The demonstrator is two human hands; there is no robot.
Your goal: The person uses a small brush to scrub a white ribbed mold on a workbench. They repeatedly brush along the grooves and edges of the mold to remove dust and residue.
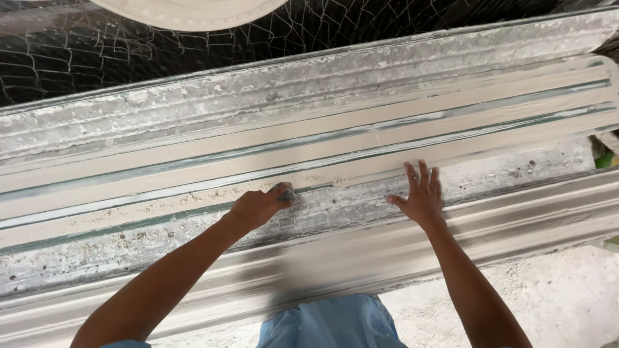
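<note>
Both of your hands are working at a long ribbed moulding form (309, 138) that is running slantwise across the frame, its grooves caked in pale plaster. Your left hand (256, 207) is curling tight around a small grey tool (285, 193), only the tip of which is showing past your knuckles; what kind of tool it is, you cannot tell from this angle. That tip is pressing against the edge of one raised strip, just where the smooth bands are giving way to the rough, speckled lower band. Your right hand (420, 194) is lying flat and empty, fingers spread, on the same rough band, well apart from the left and resting beside the tool's line of work rather than on it.

Both ends of the form are running out of the picture, so its full length is hidden. Nearer to you, a finished white cornice length (516, 222) is lying alongside the form, and part of it is blurring in shadow between your forearms. Wire netting (77, 45) is stretching over darkness behind the form, and a round white plaster piece (190, 9) is being cut off by the top edge. Your blue shirt (332, 322) is showing at the bottom, with gritty ground (554, 296) to the lower right.
</note>
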